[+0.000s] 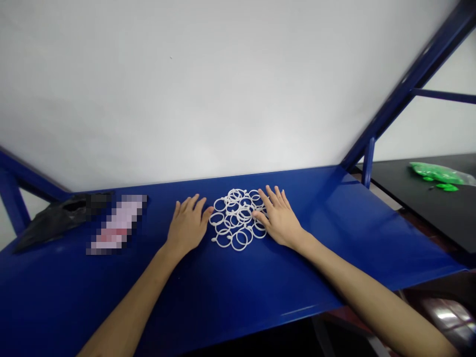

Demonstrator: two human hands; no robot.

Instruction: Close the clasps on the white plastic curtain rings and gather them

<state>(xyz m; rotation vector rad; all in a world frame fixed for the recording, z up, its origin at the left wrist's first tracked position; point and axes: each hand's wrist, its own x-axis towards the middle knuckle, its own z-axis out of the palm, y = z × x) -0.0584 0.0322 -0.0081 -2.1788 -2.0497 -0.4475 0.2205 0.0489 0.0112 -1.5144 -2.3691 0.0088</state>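
Note:
A loose pile of white plastic rings (239, 241), each with a small eyelet like a curtain ring, lies on the blue table (230, 297). Along the pile's left side rests my left hand (188, 220), fingers apart and holding nothing, its thumb close to the outermost rings. My right hand (279, 215) is spread at the right side of the pile. Its thumb and fingertips reach over some of the rings, hiding part of them. Neither hand has closed on a ring.
A black plastic bag (55, 220) lies at the table's left, beside a blurred-out flat item (119, 220). Behind the table rises a white wall (223, 89). Blue metal frame bars (394, 94) slant at the right. A clear bag of green pieces (439, 173) sits on a black table (416, 208).

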